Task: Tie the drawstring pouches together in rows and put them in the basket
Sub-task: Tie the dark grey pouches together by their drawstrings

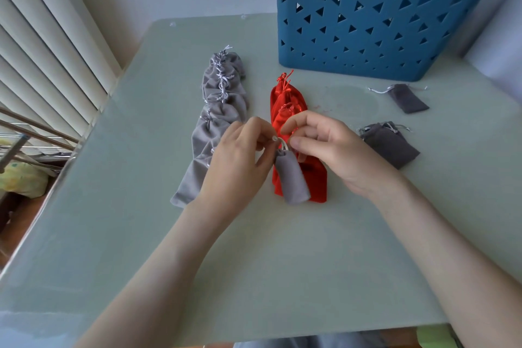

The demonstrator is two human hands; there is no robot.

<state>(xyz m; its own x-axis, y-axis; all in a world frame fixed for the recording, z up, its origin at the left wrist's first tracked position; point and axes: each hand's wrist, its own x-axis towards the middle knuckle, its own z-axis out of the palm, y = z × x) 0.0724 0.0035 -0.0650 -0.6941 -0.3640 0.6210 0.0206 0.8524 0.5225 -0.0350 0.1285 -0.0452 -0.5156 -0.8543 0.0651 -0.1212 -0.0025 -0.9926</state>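
Pale green bench [254,263], left hand [240,158] and right hand [327,150] pinching the white drawstring [282,145] of a small light grey velvet pouch [292,181] over a red satin pouch row [286,99], tied grey pouch row [220,113] leftward, two dark grey pouches [391,145] loose rightward, blue perforated plastic basket [367,37] behind.

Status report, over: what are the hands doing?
Left hand and right hand both pinch the drawstring of a small light grey fabric pouch, over the row of red pouches. Two dark grey pouches loose. Path to blue plastic basket open.
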